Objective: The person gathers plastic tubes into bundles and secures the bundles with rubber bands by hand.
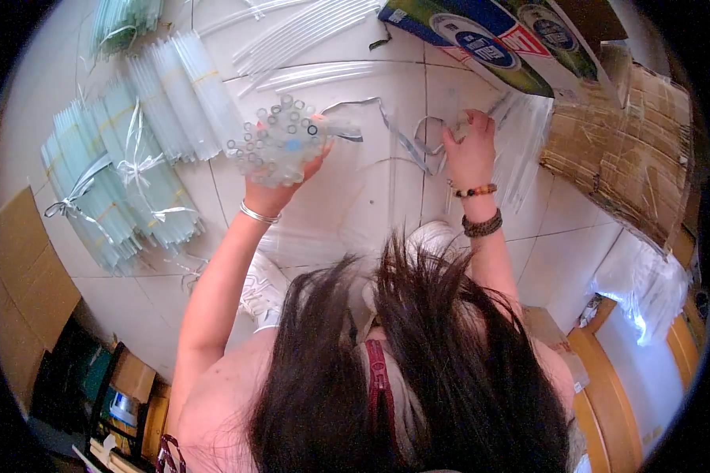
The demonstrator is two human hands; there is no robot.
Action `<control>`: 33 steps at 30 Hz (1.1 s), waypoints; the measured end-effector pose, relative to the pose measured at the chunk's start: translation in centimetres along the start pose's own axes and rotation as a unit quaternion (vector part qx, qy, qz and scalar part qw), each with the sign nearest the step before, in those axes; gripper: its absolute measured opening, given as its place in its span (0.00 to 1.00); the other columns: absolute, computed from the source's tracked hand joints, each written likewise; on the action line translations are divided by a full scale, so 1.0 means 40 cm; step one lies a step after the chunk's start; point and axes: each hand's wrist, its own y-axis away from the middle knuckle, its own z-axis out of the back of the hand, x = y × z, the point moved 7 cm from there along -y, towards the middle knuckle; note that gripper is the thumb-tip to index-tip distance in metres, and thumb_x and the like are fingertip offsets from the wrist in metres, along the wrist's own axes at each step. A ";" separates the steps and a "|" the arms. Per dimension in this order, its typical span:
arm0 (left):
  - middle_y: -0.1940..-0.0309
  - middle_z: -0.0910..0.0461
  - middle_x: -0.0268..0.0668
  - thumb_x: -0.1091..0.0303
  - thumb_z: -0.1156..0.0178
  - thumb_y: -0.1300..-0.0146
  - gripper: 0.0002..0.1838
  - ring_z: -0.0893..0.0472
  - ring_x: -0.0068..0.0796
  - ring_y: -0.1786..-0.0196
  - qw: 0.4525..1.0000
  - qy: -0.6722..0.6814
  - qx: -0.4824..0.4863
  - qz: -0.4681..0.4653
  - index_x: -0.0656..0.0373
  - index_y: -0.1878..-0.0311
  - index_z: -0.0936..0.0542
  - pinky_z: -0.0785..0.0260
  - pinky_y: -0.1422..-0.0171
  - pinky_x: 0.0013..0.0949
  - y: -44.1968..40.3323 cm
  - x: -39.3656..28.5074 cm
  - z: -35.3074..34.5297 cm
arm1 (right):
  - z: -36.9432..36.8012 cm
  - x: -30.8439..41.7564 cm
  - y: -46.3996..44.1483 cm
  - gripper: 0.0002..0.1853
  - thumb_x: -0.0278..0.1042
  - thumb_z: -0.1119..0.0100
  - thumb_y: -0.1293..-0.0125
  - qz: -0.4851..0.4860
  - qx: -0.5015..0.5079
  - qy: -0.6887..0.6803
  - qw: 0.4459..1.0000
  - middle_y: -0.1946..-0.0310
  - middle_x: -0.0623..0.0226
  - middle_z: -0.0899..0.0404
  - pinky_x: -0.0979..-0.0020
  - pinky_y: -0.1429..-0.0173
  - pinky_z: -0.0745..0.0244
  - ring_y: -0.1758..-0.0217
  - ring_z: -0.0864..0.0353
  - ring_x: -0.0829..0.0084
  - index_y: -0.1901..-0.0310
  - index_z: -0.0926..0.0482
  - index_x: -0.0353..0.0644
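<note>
My left hand (288, 183) is wrapped round a bundle of clear plastic tubes (280, 138), whose round open ends face up toward me. A thin grey-and-white plastic ribbon (394, 130) runs from beside this bundle across the floor in bends. It curls into a loop close to my right hand (471, 151), whose thumb and fingers are curved in and appear to pinch the ribbon's end. The exact grip there is partly hidden. Loose clear tubes (521, 146) lie just right of my right hand.
Tied bundles of tubes (122, 169) lie at the left, and loose tubes (308, 39) at the top. A printed carton (489, 47) and a flattened cardboard piece (619, 142) stand at the right. A cardboard sheet (24, 292) and a shelf (122, 394) are at lower left.
</note>
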 end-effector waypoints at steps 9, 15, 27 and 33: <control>0.39 0.20 0.37 0.39 0.40 0.36 0.31 0.20 0.43 0.42 0.998 0.040 0.003 0.039 0.44 0.34 0.21 0.27 0.41 0.44 0.018 0.087 -0.061 | 0.001 -0.057 -0.051 0.15 0.43 0.38 0.37 -0.029 0.124 -0.013 0.992 0.68 0.51 0.19 0.52 0.56 0.25 0.60 0.19 0.46 0.62 0.22 0.36; 0.40 0.20 0.40 0.40 0.37 0.40 0.35 0.19 0.43 0.44 0.994 -0.076 -0.057 -0.061 0.50 0.34 0.22 0.24 0.48 0.43 0.017 0.083 -0.065 | 0.151 0.063 -0.002 0.12 0.40 0.42 0.29 -0.037 0.178 -0.133 0.974 0.69 0.53 0.17 0.59 0.63 0.25 0.68 0.17 0.55 0.58 0.18 0.38; 0.44 0.19 0.35 0.44 0.30 0.46 0.33 0.18 0.31 0.51 0.992 -0.053 -0.076 -0.085 0.50 0.39 0.19 0.24 0.55 0.35 0.019 0.066 -0.043 | 0.349 0.381 0.074 0.09 0.28 0.31 0.39 0.253 0.228 -0.270 0.901 0.65 0.63 0.16 0.68 0.60 0.21 0.63 0.16 0.61 0.56 0.15 0.44; 0.42 0.18 0.33 0.50 0.27 0.47 0.31 0.18 0.30 0.50 0.997 0.010 -0.043 -0.056 0.49 0.40 0.18 0.23 0.54 0.35 0.008 0.067 -0.046 | 0.365 0.407 0.073 0.10 0.27 0.30 0.40 0.272 0.209 -0.288 0.894 0.64 0.63 0.16 0.68 0.60 0.20 0.63 0.16 0.62 0.56 0.14 0.45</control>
